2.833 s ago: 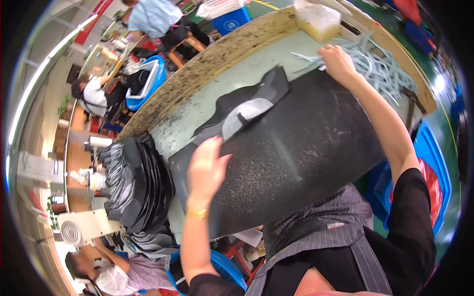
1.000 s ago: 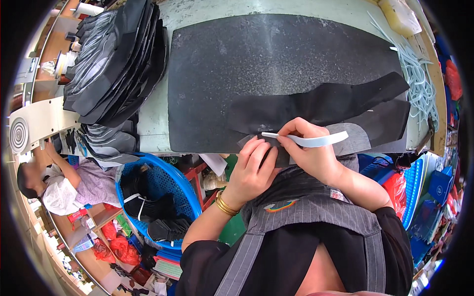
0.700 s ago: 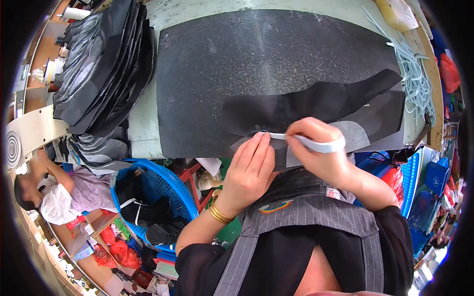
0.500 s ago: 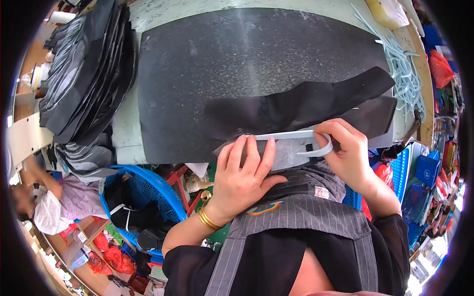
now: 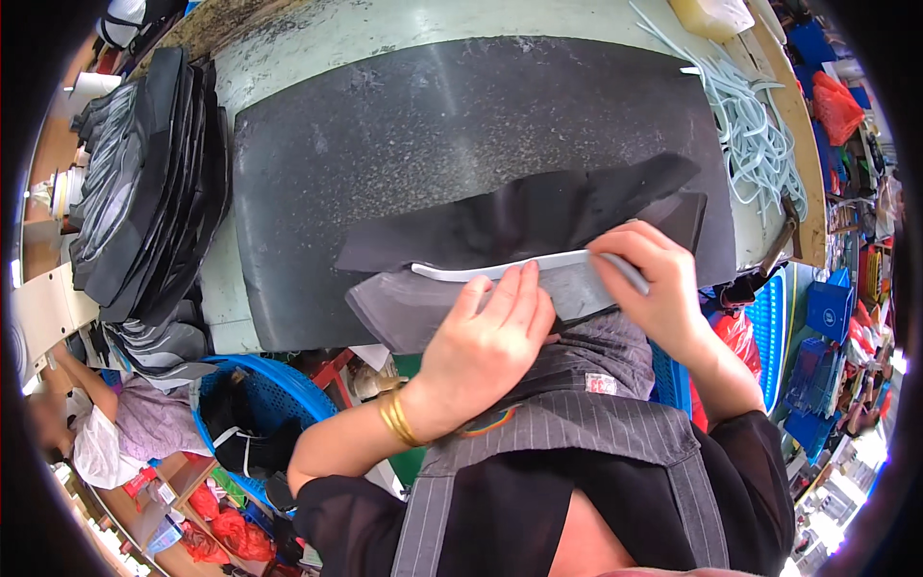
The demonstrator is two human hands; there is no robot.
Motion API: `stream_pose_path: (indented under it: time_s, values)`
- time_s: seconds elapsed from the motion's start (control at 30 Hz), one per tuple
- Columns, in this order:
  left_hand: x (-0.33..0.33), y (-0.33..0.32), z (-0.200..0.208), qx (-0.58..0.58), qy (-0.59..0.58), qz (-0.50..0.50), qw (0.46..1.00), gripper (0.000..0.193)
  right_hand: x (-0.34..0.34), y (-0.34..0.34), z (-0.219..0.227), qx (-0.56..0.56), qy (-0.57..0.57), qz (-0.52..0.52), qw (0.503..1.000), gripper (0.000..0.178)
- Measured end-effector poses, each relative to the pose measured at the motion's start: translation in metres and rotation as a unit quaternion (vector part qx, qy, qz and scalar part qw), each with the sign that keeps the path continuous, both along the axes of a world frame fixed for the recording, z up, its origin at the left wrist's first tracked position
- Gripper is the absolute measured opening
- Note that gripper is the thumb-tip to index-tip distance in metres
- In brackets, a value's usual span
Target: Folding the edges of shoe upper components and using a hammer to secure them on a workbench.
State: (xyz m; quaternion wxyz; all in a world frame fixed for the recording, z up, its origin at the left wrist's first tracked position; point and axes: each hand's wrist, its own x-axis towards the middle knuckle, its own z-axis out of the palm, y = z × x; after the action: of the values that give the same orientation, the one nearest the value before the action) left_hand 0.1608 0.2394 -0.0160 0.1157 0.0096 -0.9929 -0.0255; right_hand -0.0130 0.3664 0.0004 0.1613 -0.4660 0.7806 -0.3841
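Note:
A narrow pale grey-blue strip lies along the edge of a dark grey sheet piece, where it meets a crumpled black flap. My left hand rests on the piece, fingers stretched out and their tips pressing the middle of the strip. The strip's right end is pinched between thumb and fingers of my right hand, and a loose end curls down beside them. Under both hands, the piece's near edge hangs at the front of a large black mat.
Stacked black and grey pieces stand at the left. Tangled pale strips lie at the right, near a hammer-like tool. A blue basket with black material sits below the table. Another person is at far left.
The strip's right part, looped up before, now lies straighter along the piece. My left fingers have drawn closer together. The piece shows more to the left of my hand; the whole view has shifted.

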Motion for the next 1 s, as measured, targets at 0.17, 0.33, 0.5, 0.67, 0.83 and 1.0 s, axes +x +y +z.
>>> stream_pose_path:
  time_s: [0.17,0.33,0.5,0.67,0.83,1.0]
  values:
    - [-0.007,0.016,0.006,0.035,-0.047,0.008,0.998,0.082,-0.013,0.018,-0.013,-0.005,-0.055,-0.056,0.997,0.012]
    - [-0.033,0.036,0.012,0.034,-0.081,0.045,0.995,0.084,-0.020,0.006,-0.023,0.011,-0.068,-0.062,0.996,0.011]
    - [-0.049,0.041,0.007,0.133,-0.045,0.025,0.990,0.082,-0.033,0.012,-0.020,0.039,-0.077,-0.083,0.993,0.013]
    - [-0.051,0.046,0.005,0.107,-0.045,0.033,0.993,0.078,-0.040,0.024,-0.032,-0.066,-0.121,-0.124,0.983,0.011]
    - [-0.053,0.047,-0.001,-0.031,-0.045,0.028,0.998,0.061,-0.057,0.015,-0.029,0.059,-0.124,-0.109,0.985,0.014]
    - [-0.051,0.045,-0.005,-0.075,-0.027,0.004,0.997,0.044,-0.099,0.008,-0.003,0.189,0.025,-0.052,0.980,0.030]
